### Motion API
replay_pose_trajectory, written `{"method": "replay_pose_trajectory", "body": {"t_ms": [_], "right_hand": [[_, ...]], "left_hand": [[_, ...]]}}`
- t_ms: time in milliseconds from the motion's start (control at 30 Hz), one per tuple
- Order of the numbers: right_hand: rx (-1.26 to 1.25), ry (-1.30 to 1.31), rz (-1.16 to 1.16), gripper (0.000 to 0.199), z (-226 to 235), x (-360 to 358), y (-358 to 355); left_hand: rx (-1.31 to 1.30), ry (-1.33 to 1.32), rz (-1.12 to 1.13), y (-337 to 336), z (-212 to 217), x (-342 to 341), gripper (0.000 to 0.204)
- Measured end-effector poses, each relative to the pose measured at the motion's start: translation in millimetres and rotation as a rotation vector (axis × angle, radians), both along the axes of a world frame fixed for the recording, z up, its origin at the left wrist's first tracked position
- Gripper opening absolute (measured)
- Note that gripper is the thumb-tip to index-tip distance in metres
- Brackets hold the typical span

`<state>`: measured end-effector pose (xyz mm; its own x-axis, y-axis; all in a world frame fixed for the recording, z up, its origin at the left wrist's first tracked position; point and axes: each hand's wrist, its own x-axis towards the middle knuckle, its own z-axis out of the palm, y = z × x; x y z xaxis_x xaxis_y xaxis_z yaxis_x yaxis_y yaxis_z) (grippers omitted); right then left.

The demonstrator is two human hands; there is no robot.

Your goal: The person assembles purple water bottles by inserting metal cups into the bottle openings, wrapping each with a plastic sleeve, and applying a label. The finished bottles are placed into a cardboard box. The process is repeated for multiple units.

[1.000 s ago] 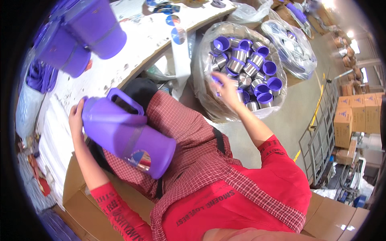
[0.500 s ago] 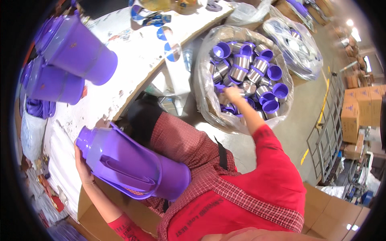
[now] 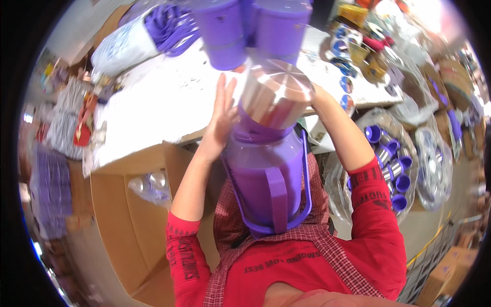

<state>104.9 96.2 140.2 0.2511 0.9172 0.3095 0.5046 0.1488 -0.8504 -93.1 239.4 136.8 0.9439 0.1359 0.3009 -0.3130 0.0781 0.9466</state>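
A purple plastic jug (image 3: 268,176), smooth and rounded with a loop handle facing the camera, rests upright in the person's lap against a red checked apron (image 3: 317,245). A shiny metal liner (image 3: 275,100), cylindrical with a flat brushed end, stands in the jug's mouth, ringed by a purple collar. The left hand (image 3: 222,115) lies flat against the liner's left side, fingers (image 3: 221,94) straight and spread, pressing rather than clasping. The right hand (image 3: 314,97) is on the liner's far right side; its fingers are hidden behind the metal, so whether they curl round it cannot be told.

Just beyond the fingertips, two more purple jugs (image 3: 250,28) stand on a white worktable (image 3: 169,97), their tops cut off by the rim of the view. To the right of the right forearm, a clear plastic bag (image 3: 391,163) holds small purple cups with silvery bodies. Below the left elbow an open cardboard box (image 3: 135,220) holds clear, rounded items that are hard to make out. The far table clutter is blurred.
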Motion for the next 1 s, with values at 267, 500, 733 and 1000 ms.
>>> {"method": "replay_pose_trajectory", "body": {"t_ms": [267, 500, 733, 1000], "right_hand": [[0.42, 0.567, -0.238, 0.059, 17, -50, 9], [0.346, 0.275, -0.236, 0.062, 0, -55, 4], [0.377, 0.288, -0.158, 0.049, -16, -50, 7], [0.263, 0.213, -0.335, 0.055, -29, -56, -3]], "left_hand": [[-0.067, -0.009, -0.025, 15, -10, -9, 0.097], [-0.092, 0.064, 0.02, 10, -6, -2, 0.095], [-0.139, 0.092, 0.055, 10, -13, -6, 0.082], [-0.044, 0.198, 0.12, 12, -34, 8, 0.08]]}}
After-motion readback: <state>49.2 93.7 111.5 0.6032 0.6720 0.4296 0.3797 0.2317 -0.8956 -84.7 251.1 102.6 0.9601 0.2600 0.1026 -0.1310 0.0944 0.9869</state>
